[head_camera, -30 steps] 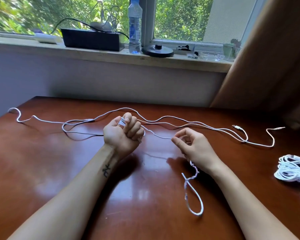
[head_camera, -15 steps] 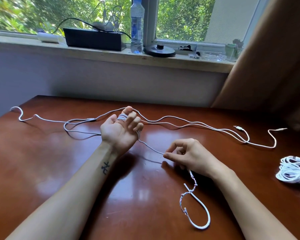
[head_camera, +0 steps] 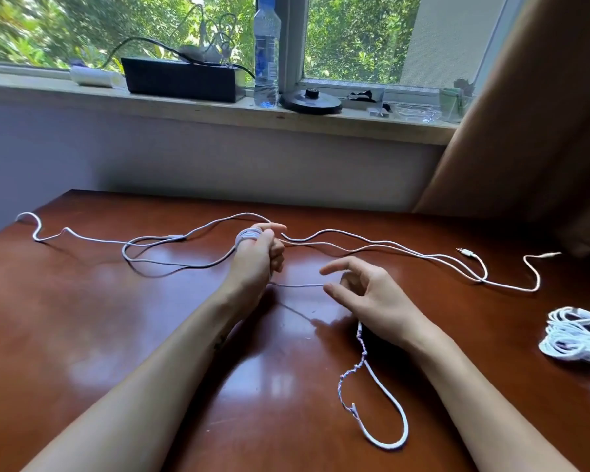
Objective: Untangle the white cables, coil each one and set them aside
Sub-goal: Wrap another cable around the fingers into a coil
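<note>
The white cable (head_camera: 300, 285) is stretched left-right, clamped in the grip of the left hand (head_camera: 258, 258). The right hand (head_camera: 372, 298) is spread apart; coiled cables (head_camera: 576, 335) are piled rightward.

There were two bare hands (head_camera: 258, 264) and two coiled bundles of white cable (head_camera: 576, 338). The pale stone windowsill (head_camera: 355, 121) held one clear plastic bottle (head_camera: 266, 52), one black rectangular box (head_camera: 181, 78) and one black round disc (head_camera: 310, 103).

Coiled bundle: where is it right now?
Head view: the bundle lies at the table's far right edge, right of the right hand and nearer the camera than the loose plugs.
</note>
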The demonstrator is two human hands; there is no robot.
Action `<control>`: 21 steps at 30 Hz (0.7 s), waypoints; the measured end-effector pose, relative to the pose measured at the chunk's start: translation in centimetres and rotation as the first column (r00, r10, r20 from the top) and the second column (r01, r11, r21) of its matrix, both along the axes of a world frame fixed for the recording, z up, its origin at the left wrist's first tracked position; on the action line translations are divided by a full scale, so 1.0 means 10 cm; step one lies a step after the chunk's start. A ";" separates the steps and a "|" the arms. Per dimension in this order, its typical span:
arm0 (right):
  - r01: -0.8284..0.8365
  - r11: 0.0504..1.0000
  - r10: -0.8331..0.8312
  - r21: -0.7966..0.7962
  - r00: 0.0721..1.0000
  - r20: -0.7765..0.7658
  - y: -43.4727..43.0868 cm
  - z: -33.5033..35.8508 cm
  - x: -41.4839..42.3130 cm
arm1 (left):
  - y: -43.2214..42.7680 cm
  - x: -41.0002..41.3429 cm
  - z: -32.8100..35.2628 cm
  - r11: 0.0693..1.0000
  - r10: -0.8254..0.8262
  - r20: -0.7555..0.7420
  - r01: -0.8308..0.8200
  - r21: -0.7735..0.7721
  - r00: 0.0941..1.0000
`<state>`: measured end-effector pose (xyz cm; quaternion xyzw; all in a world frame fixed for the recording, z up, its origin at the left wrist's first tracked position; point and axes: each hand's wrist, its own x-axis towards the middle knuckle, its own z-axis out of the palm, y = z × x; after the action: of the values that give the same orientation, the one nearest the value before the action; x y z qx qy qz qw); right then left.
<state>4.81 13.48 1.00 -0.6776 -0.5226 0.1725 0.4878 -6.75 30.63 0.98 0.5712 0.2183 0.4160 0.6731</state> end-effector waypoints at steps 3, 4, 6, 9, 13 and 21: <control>0.004 0.998 -0.001 0.056 0.998 -0.060 0.03 0.01 -0.01 | 0.03 -0.02 -0.11 0.950 0.085 -0.103 -0.049 0.309 0.991; 0.003 0.997 0.003 0.074 0.996 -0.089 0.03 0.02 -0.02 | 0.04 -0.03 -0.15 0.926 0.104 -0.122 -0.051 0.375 0.987; 0.008 0.994 0.010 0.111 0.988 -0.156 0.04 0.02 -0.04 | 0.07 -0.02 -0.20 0.893 0.125 -0.151 -0.045 0.448 0.981; 0.028 0.990 0.010 0.138 0.964 -0.264 0.05 0.05 -0.08 | 0.07 -0.01 -0.22 0.856 0.146 -0.190 -0.027 0.517 0.971; 0.047 0.992 -0.027 0.114 0.985 -0.171 0.03 0.05 -0.08 | 0.07 -0.01 -0.22 0.833 0.164 -0.233 -0.008 0.554 0.959; 0.071 0.987 -0.058 0.147 0.994 -0.096 0.04 0.04 -0.04 | 0.06 -0.02 -0.25 0.822 0.159 -0.316 0.052 0.567 0.935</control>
<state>4.42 13.92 1.41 -0.6468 -0.4890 0.1476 0.5663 -6.96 31.19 -1.51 0.8032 0.2169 0.3726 0.4112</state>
